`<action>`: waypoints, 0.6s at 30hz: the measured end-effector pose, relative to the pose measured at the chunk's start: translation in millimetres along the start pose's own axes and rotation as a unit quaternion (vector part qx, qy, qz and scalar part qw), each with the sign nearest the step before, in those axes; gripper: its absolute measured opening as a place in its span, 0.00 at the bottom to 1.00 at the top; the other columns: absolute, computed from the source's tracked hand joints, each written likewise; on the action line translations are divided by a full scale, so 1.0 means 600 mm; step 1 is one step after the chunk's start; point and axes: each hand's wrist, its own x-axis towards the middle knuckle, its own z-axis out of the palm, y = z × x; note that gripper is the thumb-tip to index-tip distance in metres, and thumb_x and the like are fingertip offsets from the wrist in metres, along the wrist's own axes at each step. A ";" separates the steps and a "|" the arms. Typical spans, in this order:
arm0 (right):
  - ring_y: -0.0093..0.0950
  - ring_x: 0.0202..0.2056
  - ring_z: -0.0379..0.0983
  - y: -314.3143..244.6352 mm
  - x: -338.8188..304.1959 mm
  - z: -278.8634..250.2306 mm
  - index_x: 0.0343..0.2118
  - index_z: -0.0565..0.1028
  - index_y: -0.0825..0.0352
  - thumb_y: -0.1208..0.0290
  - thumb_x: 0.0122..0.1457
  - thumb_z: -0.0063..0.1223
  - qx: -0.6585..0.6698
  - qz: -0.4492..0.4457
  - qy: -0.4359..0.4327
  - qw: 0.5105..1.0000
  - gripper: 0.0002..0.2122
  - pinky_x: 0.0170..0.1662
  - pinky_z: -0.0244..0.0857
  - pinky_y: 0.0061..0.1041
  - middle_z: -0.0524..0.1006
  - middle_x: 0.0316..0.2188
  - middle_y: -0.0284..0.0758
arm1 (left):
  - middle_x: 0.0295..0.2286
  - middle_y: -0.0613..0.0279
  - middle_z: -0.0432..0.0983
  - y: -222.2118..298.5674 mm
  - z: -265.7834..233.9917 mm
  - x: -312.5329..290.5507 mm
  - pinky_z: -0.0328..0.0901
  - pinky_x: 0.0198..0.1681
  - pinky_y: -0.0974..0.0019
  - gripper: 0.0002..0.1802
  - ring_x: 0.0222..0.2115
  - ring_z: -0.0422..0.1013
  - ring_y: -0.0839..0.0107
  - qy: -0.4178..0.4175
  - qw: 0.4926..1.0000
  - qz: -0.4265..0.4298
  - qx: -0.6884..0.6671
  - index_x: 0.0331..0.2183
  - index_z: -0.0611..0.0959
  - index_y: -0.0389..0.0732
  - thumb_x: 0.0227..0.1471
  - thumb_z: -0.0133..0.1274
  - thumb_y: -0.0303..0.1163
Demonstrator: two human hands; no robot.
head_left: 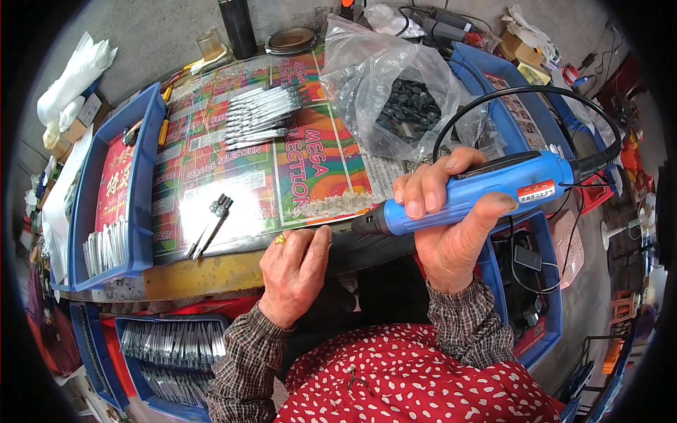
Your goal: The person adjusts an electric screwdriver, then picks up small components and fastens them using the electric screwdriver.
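My right hand [451, 243] is wrapped round a blue electric screwdriver [493, 185], its black nose aimed left. The bit end lies close to my left hand [293, 273], which has a gold ring and is closed in a pinch. What that pinch holds is hidden by the fingers. Just left of it, two slim silver rods with black heads [220, 208] rest side by side on the table [190, 173]. Farther back lies a pile of similar silver rods [257, 116]. A clear plastic bag [349, 60] of small black parts [409, 106] sits beyond the screwdriver.
A blue tray [143, 204] with silver rods stands at the table's left. Below the table edge, another blue tray [173, 405] holds rows of rods. The screwdriver's black cable [615, 127] loops over at right. A dark bottle [238, 29] stands at the back.
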 end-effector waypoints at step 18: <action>0.27 0.23 0.66 -0.026 -0.008 0.021 0.36 0.63 0.64 0.48 0.43 0.62 -0.009 -0.037 -0.056 0.998 0.28 0.31 0.61 0.29 0.68 0.19 0.34 | 0.27 0.58 0.73 0.048 -0.044 -0.017 0.64 0.23 0.73 0.11 0.20 0.69 0.75 -0.030 0.881 -0.361 -0.304 0.36 0.74 0.32 0.46 0.51 0.18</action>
